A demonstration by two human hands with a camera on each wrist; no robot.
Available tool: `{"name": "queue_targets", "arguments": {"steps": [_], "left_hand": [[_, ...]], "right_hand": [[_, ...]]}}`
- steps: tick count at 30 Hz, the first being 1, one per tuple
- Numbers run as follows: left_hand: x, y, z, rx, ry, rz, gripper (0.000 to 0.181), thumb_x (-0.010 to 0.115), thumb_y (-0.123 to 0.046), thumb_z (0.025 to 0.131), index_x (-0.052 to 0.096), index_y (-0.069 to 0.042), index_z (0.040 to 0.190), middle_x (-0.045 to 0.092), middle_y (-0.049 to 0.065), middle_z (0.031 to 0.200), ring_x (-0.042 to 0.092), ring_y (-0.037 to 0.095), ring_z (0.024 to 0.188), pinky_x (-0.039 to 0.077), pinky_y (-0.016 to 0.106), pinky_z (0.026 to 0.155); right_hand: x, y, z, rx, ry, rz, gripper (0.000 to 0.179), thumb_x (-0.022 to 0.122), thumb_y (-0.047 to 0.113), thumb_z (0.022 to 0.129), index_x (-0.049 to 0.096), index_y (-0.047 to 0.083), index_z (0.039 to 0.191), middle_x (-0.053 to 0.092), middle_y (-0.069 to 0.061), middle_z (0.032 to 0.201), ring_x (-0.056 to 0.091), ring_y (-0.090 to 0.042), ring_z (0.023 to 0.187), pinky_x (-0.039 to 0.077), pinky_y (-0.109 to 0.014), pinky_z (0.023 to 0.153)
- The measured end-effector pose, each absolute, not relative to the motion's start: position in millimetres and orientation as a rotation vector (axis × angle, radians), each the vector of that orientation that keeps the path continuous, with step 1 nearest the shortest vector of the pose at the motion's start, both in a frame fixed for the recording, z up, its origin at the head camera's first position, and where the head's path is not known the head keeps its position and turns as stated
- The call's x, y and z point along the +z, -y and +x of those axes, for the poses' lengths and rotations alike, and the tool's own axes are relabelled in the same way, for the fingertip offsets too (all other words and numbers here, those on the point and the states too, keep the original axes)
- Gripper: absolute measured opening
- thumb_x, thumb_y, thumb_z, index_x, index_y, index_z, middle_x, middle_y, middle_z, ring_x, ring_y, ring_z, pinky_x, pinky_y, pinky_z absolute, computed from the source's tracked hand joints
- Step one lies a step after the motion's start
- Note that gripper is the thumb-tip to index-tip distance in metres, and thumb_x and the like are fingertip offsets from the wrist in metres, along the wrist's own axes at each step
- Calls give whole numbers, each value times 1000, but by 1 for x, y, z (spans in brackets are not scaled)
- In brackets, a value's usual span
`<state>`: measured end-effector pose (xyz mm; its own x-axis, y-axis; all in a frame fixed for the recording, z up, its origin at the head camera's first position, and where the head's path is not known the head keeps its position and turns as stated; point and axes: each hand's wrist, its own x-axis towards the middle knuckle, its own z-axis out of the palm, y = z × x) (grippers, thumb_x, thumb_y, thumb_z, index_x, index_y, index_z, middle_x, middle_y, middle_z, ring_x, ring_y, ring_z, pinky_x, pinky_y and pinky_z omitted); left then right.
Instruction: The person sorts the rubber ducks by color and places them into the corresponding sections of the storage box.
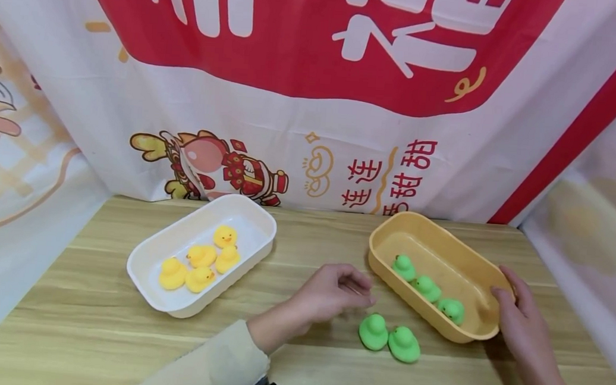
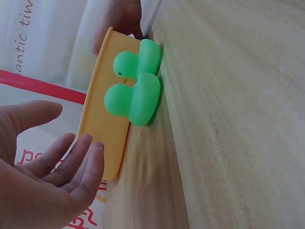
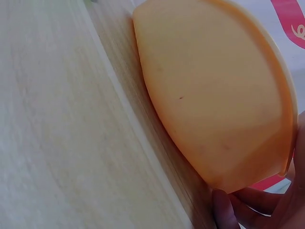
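My right hand [image 1: 526, 327] grips the right end of an orange plastic tub [image 1: 489, 288], its thumb over the rim. In the right wrist view, fingertips curl under the end of the tub [image 3: 214, 95]. Three green toy ducks [image 1: 426, 289] lie inside along its near wall. On the table in front sit two more, a left green duck [image 1: 373, 332] and a right green duck [image 1: 404, 344]. Just above and left of these hovers my left hand [image 1: 333, 295], fingers loosely bent and holding nothing. The left wrist view shows that palm [image 2: 43, 186] apart from the ducks.
A white tub [image 1: 145, 288] with several yellow toy ducks [image 1: 201, 256] stands on the left of the wooden table [image 1: 88, 344]. A printed cloth [image 1: 292, 114] hangs behind the table's back edge, and more cloth closes off both sides.
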<state>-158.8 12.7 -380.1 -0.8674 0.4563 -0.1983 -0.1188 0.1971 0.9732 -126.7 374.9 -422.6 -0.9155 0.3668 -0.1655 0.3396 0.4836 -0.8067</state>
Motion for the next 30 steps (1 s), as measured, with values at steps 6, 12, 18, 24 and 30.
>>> {"name": "queue_targets", "arguments": {"steps": [6, 12, 18, 24, 30], "left_hand": [[-388, -15, -155, 1645, -2095, 311, 32, 87, -8, 86, 74, -1, 114, 76, 13, 110, 68, 13, 93, 56, 23, 78], [-393, -17, -151, 1573, -2139, 315, 36, 92, -6, 80, 74, -3, 111, 76, 11, 108, 69, 21, 99, 56, 27, 84], [-394, -18, -152, 1510, -2175, 331, 36, 93, -6, 79, 75, -6, 110, 76, 8, 110, 69, 22, 104, 58, 34, 89], [-398, -19, -152, 1486, -2164, 354, 32, 93, -6, 79, 77, -8, 107, 77, 4, 109, 69, 20, 103, 58, 33, 90], [-405, -23, -151, 1512, -2145, 369, 31, 94, -4, 79, 79, -9, 107, 79, 1, 104, 71, 16, 99, 59, 29, 90]], "right_hand": [[-422, -375, -126, 1418, 2702, -652, 68, 36, 52, 113, 12, 32, 174, 11, -19, 180, 12, -56, 162, 15, -78, 127], [-420, -373, -128, 1376, 2701, -665, 68, 37, 51, 113, 15, 30, 173, 14, -21, 179, 15, -56, 162, 17, -77, 128], [-421, -371, -127, 1383, 2692, -673, 68, 38, 51, 113, 15, 30, 173, 14, -20, 180, 15, -56, 162, 17, -77, 127], [-421, -371, -128, 1373, 2691, -645, 68, 40, 49, 113, 16, 28, 173, 15, -20, 180, 15, -54, 162, 17, -76, 128], [-421, -370, -127, 1375, 2693, -628, 69, 41, 48, 113, 15, 26, 174, 16, -20, 179, 16, -54, 162, 17, -74, 128]]}}
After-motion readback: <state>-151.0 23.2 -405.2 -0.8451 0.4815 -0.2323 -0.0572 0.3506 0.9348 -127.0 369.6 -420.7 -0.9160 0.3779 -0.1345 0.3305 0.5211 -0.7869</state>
